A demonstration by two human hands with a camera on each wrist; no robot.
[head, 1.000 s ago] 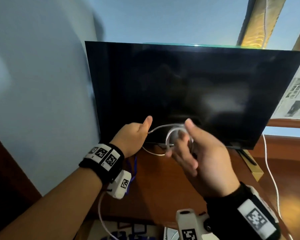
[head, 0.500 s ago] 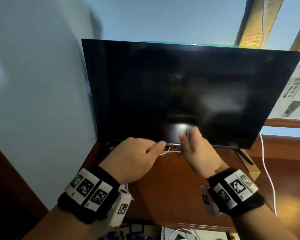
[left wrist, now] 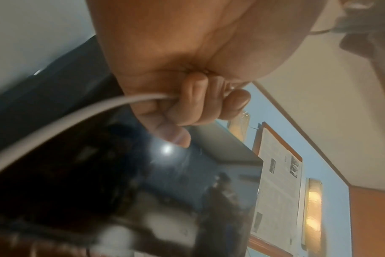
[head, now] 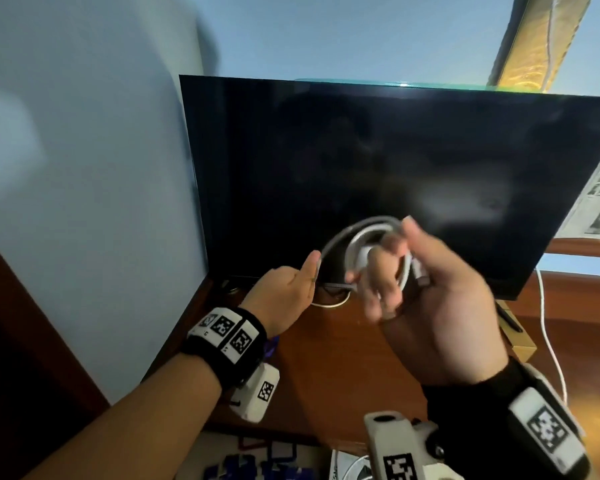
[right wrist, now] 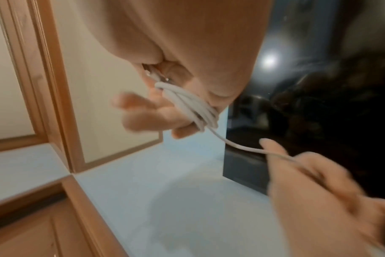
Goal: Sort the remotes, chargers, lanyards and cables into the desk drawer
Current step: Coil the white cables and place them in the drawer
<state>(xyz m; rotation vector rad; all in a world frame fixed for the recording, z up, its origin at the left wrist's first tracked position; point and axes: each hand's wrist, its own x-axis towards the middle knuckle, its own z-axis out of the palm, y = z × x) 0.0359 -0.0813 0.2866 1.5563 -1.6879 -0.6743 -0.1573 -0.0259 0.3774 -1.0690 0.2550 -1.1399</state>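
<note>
A white cable [head: 361, 226] arcs in front of the dark TV. My right hand [head: 392, 258] is raised palm toward me, and several turns of the cable are wound round its fingers [head: 381, 278]. In the right wrist view the coil [right wrist: 191, 107] sits across those fingers. My left hand [head: 312, 268], to the left and a little lower, pinches the free strand between thumb and forefinger; the left wrist view shows this pinch [left wrist: 165, 99]. The cable's tail [head: 329, 304] lies on the desk below the TV.
The TV [head: 395, 168] stands at the back of the wooden desk [head: 326, 375]. At the right are a cardboard box [head: 522, 344] and another hanging white cord [head: 548, 341]. A blue lanyard [head: 271, 346] shows under my left wrist. The open drawer [head: 274, 459] lies below.
Both hands were low by the TV's bottom edge half a second ago; now they are raised, the right palm turned toward me and a wider loop of cable between them.
</note>
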